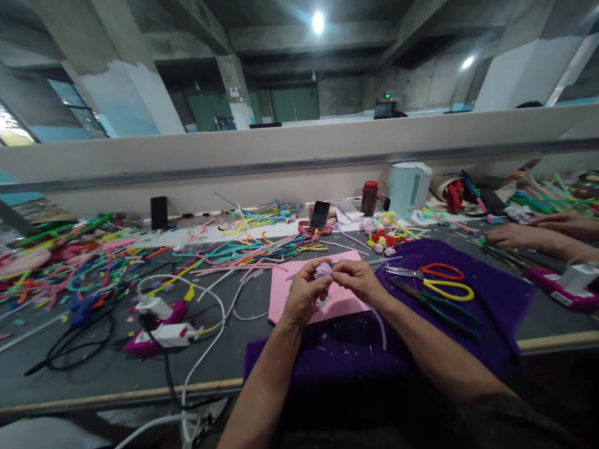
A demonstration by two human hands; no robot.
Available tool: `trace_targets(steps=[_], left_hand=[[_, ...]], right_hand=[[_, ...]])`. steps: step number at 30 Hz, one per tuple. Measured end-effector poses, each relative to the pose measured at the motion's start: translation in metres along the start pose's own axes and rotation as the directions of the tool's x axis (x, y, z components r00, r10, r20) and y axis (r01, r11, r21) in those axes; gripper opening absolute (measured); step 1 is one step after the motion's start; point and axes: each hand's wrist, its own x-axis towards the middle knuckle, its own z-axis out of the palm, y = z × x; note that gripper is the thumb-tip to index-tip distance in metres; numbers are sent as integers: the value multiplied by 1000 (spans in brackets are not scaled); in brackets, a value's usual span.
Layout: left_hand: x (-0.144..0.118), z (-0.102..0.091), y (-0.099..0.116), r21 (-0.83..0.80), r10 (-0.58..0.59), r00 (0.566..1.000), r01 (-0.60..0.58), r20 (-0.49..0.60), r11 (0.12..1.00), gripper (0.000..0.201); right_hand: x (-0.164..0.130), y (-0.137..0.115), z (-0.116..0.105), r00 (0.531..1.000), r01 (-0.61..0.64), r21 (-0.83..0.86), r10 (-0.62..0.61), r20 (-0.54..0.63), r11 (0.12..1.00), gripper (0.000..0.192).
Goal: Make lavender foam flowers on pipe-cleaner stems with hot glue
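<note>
fuzzy lilac flower | pinched between my left hand and right hand fingertips | feels light, squishy, bendy | best held gently by its edges

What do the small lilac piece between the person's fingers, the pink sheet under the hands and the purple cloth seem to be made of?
Lilac piece, pinched by left hand and right hand: looks like fuzzy pipe-cleaner material, soft and matte; too small to be sure.
Pink sheet: flat, even, matte, stiff-edged; probably craft foam or card.
Purple cloth: dull, light-absorbing nap, likely felt or fleece.
</note>
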Motion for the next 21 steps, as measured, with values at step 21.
trace_targets(steps=[21], left_hand=[[6, -9, -3, 269, 150, 985, -124, -79, 955, 40]], right_hand=[[0, 9, 4, 933, 309, -608, -356, 47, 731, 18]])
